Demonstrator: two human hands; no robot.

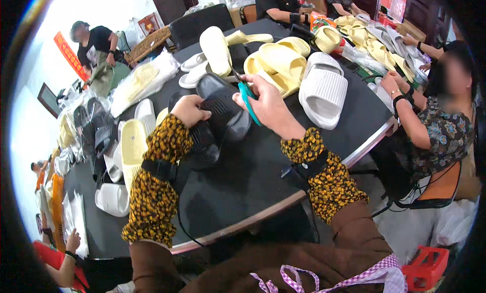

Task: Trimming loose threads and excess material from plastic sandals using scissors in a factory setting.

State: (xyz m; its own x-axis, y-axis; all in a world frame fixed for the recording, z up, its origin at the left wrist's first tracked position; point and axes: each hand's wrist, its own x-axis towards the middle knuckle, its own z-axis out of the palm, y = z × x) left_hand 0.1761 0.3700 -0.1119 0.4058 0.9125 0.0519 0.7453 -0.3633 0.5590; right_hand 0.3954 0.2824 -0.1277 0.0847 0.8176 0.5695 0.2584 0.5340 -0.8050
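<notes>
My right hand [266, 103] grips a pair of scissors [247, 100] with teal handles, its dark blades pointing away toward a pale yellow slipper [215, 50]. My left hand [188, 110] is closed at the edge of a black slipper [202, 143], thumb against its ribbed strap. Beside that lies a second black slipper [228, 110], partly behind the scissors. Right of my right hand rests a white ribbed slipper [324, 93], and past it a pile of yellow slippers [276, 65]. Patterned black-and-yellow sleeves cover both my forearms.
The dark table [243, 179] has a curved pale edge close to me. More slippers lie at the left, including a yellow one [133, 146] and a white one [112, 199]. A co-worker's hands [395, 85] are busy at the right. A red plastic stool [425, 267] stands on the floor.
</notes>
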